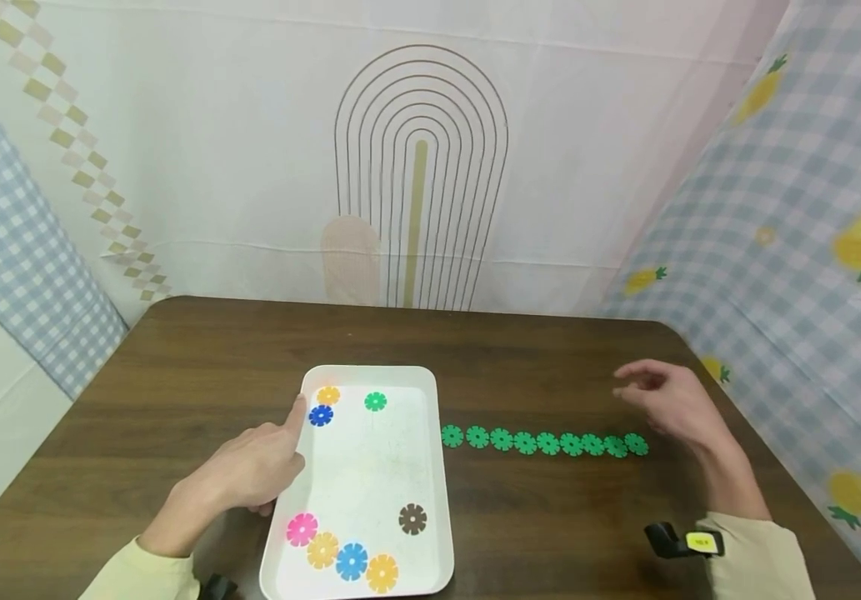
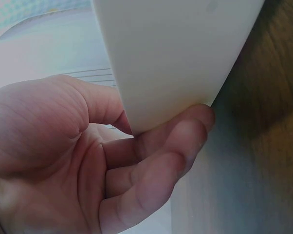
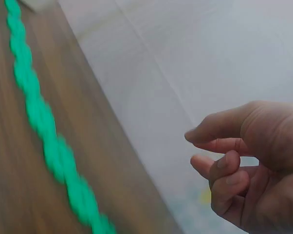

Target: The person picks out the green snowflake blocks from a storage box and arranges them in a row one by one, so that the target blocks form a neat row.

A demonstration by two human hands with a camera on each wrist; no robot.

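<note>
A white rectangular tray point(image 1: 358, 479) lies on the table, with my left hand point(image 1: 253, 462) at its left side. In the left wrist view, the left thumb and fingers grip the tray's wall point(image 2: 171, 58). To the tray's right runs a row of several green notched plastic discs point(image 1: 548, 443). My right hand point(image 1: 678, 404) hovers near the row's far right end, fingers loosely bent and holding nothing. From the right wrist, the green row point(image 3: 39, 109) appears blurred, apart from the right hand point(image 3: 248, 165). Whether neighbouring discs are joined or merely touching, I cannot tell.
Inside the tray lie a lone green disc point(image 1: 375, 402), a blue disc point(image 1: 321, 415), a brown disc point(image 1: 412, 519), a pink disc point(image 1: 302, 529), a light blue disc point(image 1: 352, 562) and several yellow-orange discs point(image 1: 382, 573). Beyond the wooden table point(image 1: 520, 358) hang patterned cloths point(image 1: 565, 167).
</note>
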